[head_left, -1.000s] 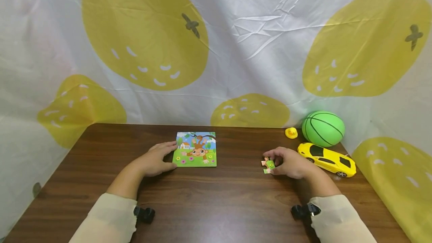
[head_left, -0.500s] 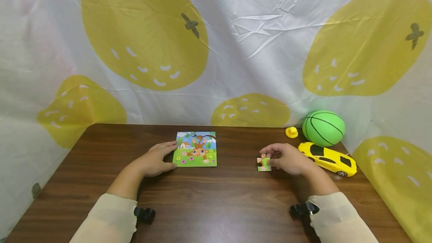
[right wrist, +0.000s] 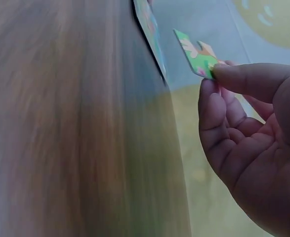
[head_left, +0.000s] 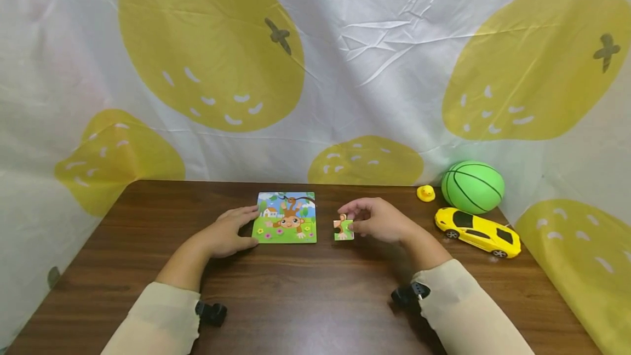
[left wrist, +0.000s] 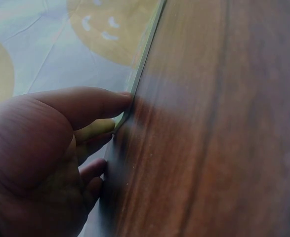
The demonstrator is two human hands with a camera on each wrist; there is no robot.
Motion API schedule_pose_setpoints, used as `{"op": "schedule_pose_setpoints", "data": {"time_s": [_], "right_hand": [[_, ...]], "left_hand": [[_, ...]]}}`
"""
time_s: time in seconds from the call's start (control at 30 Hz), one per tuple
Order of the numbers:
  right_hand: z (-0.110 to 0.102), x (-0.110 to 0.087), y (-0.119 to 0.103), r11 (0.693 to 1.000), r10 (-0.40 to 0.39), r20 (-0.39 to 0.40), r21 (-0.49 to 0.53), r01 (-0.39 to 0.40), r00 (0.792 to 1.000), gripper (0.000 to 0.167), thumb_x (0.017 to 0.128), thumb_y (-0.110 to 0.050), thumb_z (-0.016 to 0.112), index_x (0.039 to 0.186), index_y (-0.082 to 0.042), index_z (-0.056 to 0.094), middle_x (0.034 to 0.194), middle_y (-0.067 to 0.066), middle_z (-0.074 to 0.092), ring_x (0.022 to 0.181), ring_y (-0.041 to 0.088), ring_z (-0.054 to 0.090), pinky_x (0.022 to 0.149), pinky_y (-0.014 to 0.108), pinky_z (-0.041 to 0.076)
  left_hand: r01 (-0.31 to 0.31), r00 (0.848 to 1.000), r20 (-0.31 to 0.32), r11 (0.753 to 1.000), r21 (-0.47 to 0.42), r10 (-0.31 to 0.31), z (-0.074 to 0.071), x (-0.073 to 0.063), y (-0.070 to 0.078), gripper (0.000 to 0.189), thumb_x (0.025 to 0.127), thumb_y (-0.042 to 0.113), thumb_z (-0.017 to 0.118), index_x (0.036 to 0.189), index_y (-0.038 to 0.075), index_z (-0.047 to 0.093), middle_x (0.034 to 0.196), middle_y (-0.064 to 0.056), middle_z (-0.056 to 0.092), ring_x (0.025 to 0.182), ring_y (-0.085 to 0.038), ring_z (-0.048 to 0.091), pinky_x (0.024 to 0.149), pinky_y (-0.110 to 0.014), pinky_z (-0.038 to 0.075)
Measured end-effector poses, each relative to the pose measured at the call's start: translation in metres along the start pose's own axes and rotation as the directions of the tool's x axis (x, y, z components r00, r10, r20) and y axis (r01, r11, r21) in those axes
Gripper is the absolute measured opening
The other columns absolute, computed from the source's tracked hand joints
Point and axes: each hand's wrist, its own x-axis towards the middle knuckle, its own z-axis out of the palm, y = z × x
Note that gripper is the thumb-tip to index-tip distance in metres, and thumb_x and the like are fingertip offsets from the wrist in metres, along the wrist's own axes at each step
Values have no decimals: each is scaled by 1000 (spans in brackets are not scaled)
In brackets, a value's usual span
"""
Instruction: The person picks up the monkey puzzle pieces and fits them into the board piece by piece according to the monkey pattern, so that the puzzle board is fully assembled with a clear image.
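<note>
- The puzzle piece (head_left: 343,229) is up off the table (head_left: 315,289), pinched at its right edge by the right hand (head_left: 377,221), thumb and fingertips curled in on it.
- It hangs just beside the right edge of the puzzle board (head_left: 286,218), close but apart from it; green grass colours with a brown and orange patch show on its face.
- From the right wrist view the piece (right wrist: 198,57) sticks out past the fingertips (right wrist: 233,79), its notched top plain to see, with the board's edge (right wrist: 149,29) just beyond.
- The left hand (head_left: 228,232) lies at the board's left edge, fingers loosely extended, thumb against the near left corner and fingertips on the far left side.
- The left wrist view has the thumb tip (left wrist: 120,101) pressing on the board's thin edge (left wrist: 145,54); the other fingers tuck under, half hidden.
- Both wrist views are blurred, and the picture on the board can't be read there; from the head view it shows a cartoon monkey on grass.
- Whether the board has an empty slot is too small to make out.
- Off to the right, well apart: a yellow toy car (head_left: 477,232), a green ball (head_left: 472,187) and a small rubber duck (head_left: 425,194) against the lemon-print cloth (head_left: 345,70).
- Cream sleeves (head_left: 473,316) are cut off at the bottom edge.
</note>
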Motion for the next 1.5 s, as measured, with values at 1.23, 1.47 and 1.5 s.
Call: {"op": "schedule_pose_setpoints", "data": {"time_s": [1.23,1.47,1.5], "right_hand": [[61,80,-29,985,16,42,-172,-9,999,31,91,-11,81,123,-13,81,90,-3,73,81,9,59,68,23,47],[61,80,-33,979,55,73,-200,-40,996,30,93,-12,80,123,-13,81,89,-4,72,82,10,58,71,24,47],[61,80,-33,978,56,76,-205,-40,995,30,94,-13,80,123,-13,81,89,-4,72,81,10,58,70,24,46]], "left_hand": [[-8,1000,-10,1000,22,8,-1,2,-2,77,99,34,74,163,4,44,175,-15,34,162,-50,24,131,-69,21],[-15,1000,-7,1000,22,15,0,1,-1,76,99,33,73,163,3,44,175,-16,34,162,-50,24,131,-69,21],[-14,1000,-5,1000,20,14,0,1,-1,76,99,33,73,163,3,44,175,-16,34,162,-50,24,131,-69,21]]}}
